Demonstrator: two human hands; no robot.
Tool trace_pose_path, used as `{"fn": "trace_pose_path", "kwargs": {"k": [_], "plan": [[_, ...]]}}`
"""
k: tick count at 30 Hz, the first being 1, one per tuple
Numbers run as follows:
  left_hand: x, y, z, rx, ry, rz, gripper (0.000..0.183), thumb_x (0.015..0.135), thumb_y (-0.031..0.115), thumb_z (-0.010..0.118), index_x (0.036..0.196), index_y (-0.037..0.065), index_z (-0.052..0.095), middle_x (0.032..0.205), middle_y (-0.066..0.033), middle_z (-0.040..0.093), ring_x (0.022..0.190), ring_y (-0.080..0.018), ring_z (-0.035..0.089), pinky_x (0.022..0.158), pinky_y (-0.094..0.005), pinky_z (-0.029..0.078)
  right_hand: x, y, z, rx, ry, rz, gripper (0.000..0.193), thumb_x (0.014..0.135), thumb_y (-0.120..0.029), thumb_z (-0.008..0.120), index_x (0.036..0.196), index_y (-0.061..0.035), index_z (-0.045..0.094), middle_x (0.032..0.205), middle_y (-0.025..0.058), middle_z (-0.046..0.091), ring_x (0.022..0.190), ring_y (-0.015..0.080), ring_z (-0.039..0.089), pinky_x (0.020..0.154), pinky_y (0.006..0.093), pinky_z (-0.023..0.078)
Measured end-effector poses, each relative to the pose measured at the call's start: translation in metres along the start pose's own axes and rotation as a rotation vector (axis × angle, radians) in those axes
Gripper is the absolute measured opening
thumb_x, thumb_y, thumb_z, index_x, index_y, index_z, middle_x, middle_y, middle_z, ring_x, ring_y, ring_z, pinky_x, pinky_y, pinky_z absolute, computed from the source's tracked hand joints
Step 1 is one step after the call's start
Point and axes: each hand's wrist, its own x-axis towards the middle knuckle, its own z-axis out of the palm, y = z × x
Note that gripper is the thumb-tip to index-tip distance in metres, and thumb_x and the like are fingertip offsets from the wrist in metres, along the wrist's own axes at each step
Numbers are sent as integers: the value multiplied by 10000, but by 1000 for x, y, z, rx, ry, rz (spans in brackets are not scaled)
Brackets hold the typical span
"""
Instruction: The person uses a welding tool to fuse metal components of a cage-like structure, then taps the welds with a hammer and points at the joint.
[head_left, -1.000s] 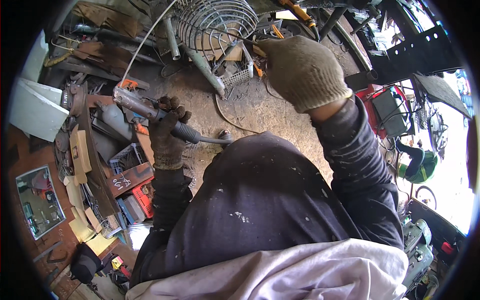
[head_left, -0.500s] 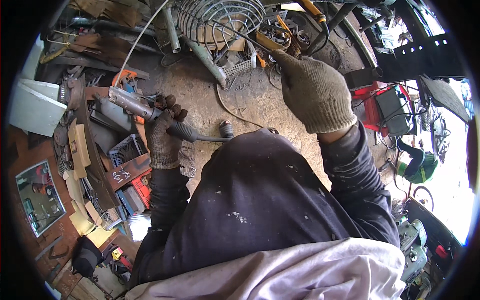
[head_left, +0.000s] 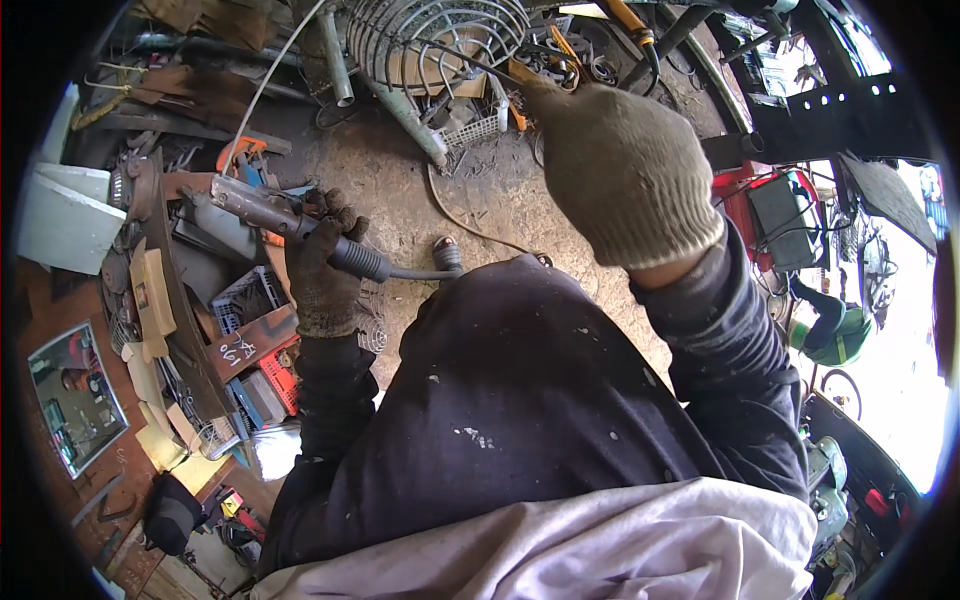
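My left hand (head_left: 328,275), in a dirty knit glove, is closed around a tubular welding electrode holder (head_left: 262,210) with a ribbed grip and a thick cable. A long, thin, pale rod (head_left: 262,95) rises from the holder's far end. My right hand (head_left: 628,175), in a similar glove, is raised further right, its fingers closed and pointing far left. From its fingertips a thin dark rod (head_left: 462,56) reaches across a round wire guard (head_left: 440,45); the gripped end is hidden by the glove.
At the left, a shelf holds a grey crate (head_left: 245,298), a red crate (head_left: 284,380) and scrap. Metal tubes (head_left: 405,115) lie ahead. A cable (head_left: 458,222) crosses the floor. At the right are a red chair (head_left: 738,215) and a person in green (head_left: 845,335).
My right hand has moved a little left and nearer, with the thin dark rod. My left hand keeps its hold on the electrode holder, almost still.
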Motion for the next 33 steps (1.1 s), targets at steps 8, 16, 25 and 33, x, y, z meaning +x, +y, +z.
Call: {"fn": "trace_pose_path", "kwargs": {"k": [8, 16, 25, 33], "plan": [[0, -4, -6, -21, -116, -12, 402, 857, 43, 744, 1214, 119, 578, 1252, -81, 652, 1031, -166, 667, 938, -377, 544, 9, 12, 12, 99, 122, -37, 246, 866, -167, 607, 1105, -144, 657, 775, 96, 684, 743, 324, 706, 603, 437, 553], [5, -4, 0, 7, -38, 0, 391, 856, 26, 712, 1207, 106, 560, 1221, -125, 638, 1040, -239, 664, 932, -436, 562, 4, 20, 26, 124, 243, -39, 202, 852, -190, 636, 1053, -168, 654, 719, 62, 655, 698, 280, 695, 551, 424, 524], [11, -5, 15, 46, -79, 12, 391, 859, 71, 730, 1205, 147, 564, 1237, -66, 658, 1023, -184, 651, 936, -419, 548, 7, 25, 36, 147, 345, -103, 251, 825, -166, 640, 1074, -153, 665, 709, 73, 652, 677, 290, 682, 552, 421, 526], [4, -4, 19, 63, -78, 28, 482, 887, 64, 710, 1345, 95, 564, 1235, -86, 658, 1020, -195, 642, 926, -417, 549, 8, 25, 38, 162, 261, -65, 290, 912, -215, 607, 1190, -198, 685, 778, 109, 706, 721, 304, 714, 605, 428, 565]]}}
